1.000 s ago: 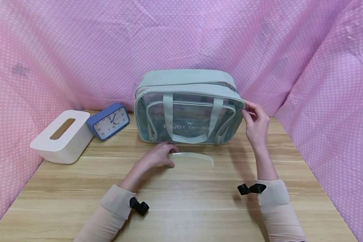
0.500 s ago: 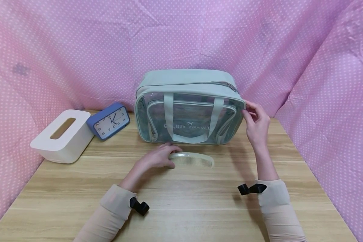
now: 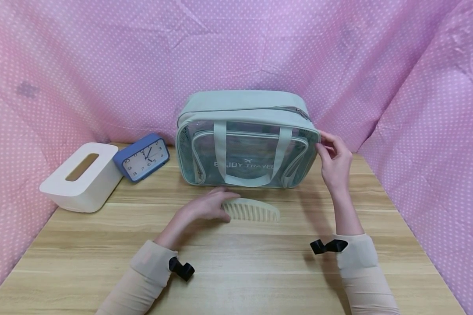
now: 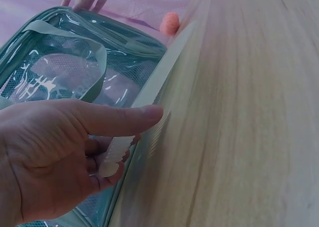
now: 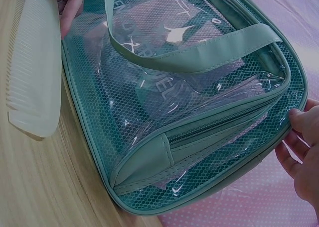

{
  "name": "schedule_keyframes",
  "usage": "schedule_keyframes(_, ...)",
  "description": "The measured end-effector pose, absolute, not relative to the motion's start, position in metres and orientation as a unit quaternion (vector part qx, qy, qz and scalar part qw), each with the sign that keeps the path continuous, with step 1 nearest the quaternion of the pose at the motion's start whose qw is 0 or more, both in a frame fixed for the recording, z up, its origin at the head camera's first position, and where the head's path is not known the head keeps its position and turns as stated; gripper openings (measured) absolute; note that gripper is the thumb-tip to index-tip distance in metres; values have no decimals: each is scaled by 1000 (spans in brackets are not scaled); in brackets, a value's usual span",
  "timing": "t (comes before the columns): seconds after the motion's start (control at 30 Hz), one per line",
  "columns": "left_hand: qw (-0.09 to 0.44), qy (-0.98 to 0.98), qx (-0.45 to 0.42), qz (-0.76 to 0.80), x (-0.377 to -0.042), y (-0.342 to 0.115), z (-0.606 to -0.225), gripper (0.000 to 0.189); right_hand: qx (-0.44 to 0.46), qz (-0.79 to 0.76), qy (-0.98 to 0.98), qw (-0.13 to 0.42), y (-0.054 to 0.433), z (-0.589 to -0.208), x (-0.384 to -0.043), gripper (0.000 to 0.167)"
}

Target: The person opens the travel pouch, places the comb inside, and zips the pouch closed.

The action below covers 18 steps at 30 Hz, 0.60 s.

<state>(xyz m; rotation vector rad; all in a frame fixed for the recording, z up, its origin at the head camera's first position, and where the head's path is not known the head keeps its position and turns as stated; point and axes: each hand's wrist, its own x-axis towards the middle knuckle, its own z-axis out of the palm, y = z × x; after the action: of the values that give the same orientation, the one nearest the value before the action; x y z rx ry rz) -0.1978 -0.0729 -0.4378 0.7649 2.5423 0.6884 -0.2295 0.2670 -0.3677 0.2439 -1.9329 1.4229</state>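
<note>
A pale cream comb [image 3: 252, 210] is pinched at its left end between the thumb and fingers of my left hand [image 3: 209, 205], just in front of the bag. Its toothed side faces me in the head view, and in the right wrist view the comb [image 5: 37, 62] runs alongside the bag's lower edge. The pale green travel bag [image 3: 248, 103] has a clear front, a strap handle and "ENJOY TRAVEL" lettering. At the bag's upper right side, my right hand [image 3: 335, 162] pinches the edge between thumb and fingers, seen also in the right wrist view [image 5: 304, 142].
To the left stand a white tissue box [image 3: 90, 188] and a blue alarm clock [image 3: 142, 144] beside it. A small orange fuzzy object [image 4: 170, 24] shows past the bag in the left wrist view. Pink dotted cloth [image 3: 236, 43] hangs around the wooden table [image 3: 260, 271].
My left hand has shifted slightly right and turned the comb, so more of its flat side shows and its teeth point nearer to me. The right hand holds its place on the bag.
</note>
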Motion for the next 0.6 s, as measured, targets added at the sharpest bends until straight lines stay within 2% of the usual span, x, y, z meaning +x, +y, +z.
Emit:
schedule_keyframes(0.37,205,903,288,243,-196,-70,-435,70,92,551,-749,355,267,-368,-228,28)
schedule_keyframes(0.6,190,902,303,241,-195,-70,-433,70,92,548,-751,356,267,-368,-229,28)
